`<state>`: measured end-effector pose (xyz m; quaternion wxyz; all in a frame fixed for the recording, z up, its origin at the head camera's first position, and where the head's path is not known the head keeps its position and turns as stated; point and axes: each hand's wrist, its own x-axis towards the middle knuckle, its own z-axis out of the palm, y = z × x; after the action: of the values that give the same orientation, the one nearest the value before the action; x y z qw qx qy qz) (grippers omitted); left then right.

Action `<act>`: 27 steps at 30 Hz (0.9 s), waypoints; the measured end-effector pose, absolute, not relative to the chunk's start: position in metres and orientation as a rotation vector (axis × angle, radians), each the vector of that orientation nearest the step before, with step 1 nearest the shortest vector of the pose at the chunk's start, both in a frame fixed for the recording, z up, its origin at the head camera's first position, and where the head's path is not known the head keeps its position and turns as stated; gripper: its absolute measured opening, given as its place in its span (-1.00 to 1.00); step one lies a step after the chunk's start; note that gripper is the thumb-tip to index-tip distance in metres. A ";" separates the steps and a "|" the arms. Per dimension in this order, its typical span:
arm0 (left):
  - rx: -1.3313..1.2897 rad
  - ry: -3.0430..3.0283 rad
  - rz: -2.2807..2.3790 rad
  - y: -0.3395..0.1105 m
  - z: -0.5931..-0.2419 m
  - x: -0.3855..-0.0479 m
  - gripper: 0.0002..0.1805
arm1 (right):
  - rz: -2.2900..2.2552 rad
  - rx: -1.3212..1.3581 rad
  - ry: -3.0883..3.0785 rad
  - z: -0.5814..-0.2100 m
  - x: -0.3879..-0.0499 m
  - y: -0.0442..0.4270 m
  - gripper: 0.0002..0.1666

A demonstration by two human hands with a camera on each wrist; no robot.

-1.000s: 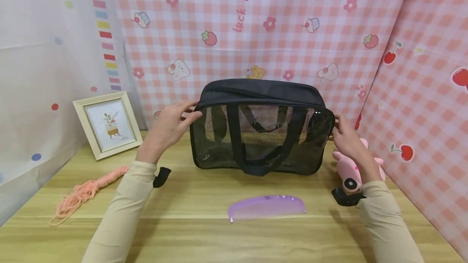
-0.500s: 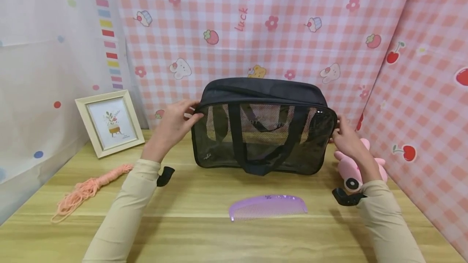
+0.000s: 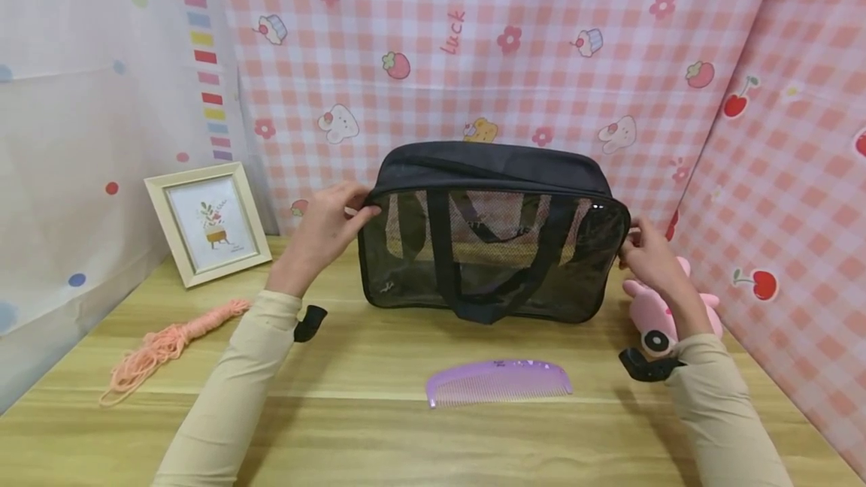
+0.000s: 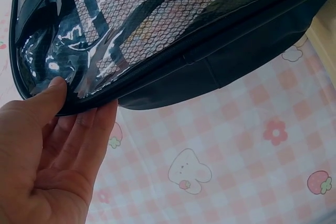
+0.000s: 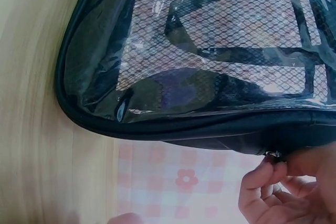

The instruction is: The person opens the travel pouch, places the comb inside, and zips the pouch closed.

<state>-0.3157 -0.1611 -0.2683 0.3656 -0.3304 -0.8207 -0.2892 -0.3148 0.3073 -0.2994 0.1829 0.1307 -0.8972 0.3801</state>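
One upright black bag (image 3: 497,254) stands on the surface (image 3: 338,427) behind the purple comb (image 3: 499,382). Your left hand (image 3: 325,224) pinches the bag's upper left corner, thumb in front, fingers (image 4: 94,135) behind; your right hand (image 3: 652,254), fingers closed tight, pinches a small metal pull (image 5: 274,154) on the bag's rim. Peach cord (image 3: 167,344) lies left of the comb.

A picture frame (image 3: 210,224) stands behind peach cord (image 3: 169,342), and a purple comb (image 3: 497,379) and pink toy (image 3: 648,310) share the table (image 3: 379,442).
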 end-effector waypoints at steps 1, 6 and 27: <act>-0.852 -2.106 -0.742 -0.161 -0.268 -0.316 -0.81 | 1.097 0.366 -2.540 -0.299 -0.315 0.308 -0.75; -0.867 -2.089 -0.743 -0.161 -0.268 -0.316 -0.82 | 1.284 0.346 -2.510 -0.296 -0.314 0.310 -0.69; -0.868 -2.085 -0.728 -0.160 -0.267 -0.315 -0.84 | 1.746 0.334 -2.164 -0.282 -0.311 0.312 -0.81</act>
<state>-0.3150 -0.1603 -0.2670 0.3750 -0.3391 -0.8145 -0.2845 -0.3112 0.3119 -0.2816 0.1695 0.1175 -0.7616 0.6144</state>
